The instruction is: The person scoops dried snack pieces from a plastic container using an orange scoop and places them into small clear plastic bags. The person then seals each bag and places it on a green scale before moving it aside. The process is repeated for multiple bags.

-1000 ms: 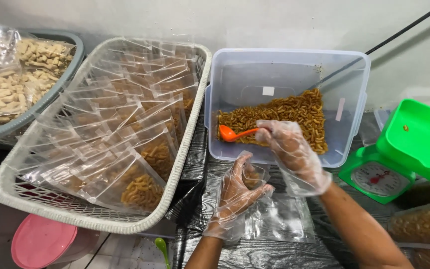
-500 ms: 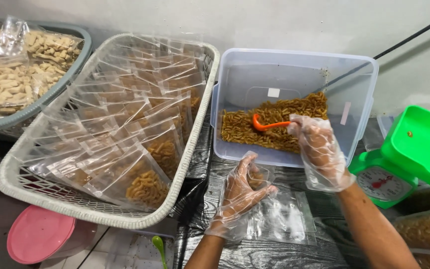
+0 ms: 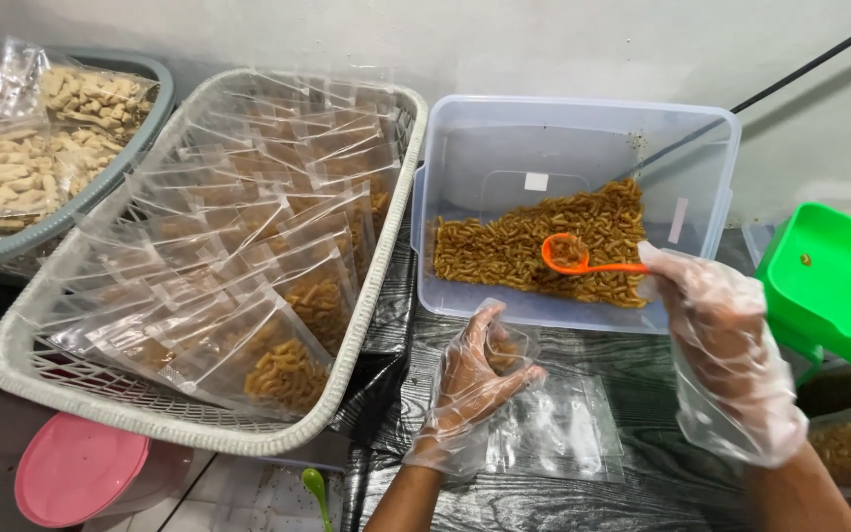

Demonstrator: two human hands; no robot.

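Head view, one entry. Right hand (image 3: 726, 345), in a loose clear glove: grip pinched on the handle of an orange scoop (image 3: 583, 258), whose bowl sits loaded in the brown snack sticks (image 3: 544, 246) inside the clear plastic tub (image 3: 504, 148). Wrist bent inward, forearm entering from the lower right. Left hand (image 3: 470, 389), gloved: fingers curled and pinching the mouth of a small clear pouch (image 3: 514, 345) open, just in front of the tub over the dark counter (image 3: 632, 493); empty pouches (image 3: 554, 433) lie flat beneath it. Judgement: the scoop is best kept level and the pouch mouth held wide and close to the tub rim, so nothing spills. Left of the tub, a grey basket (image 3: 366, 296) of filled pouches; at right, a green scale tray (image 3: 829, 286)
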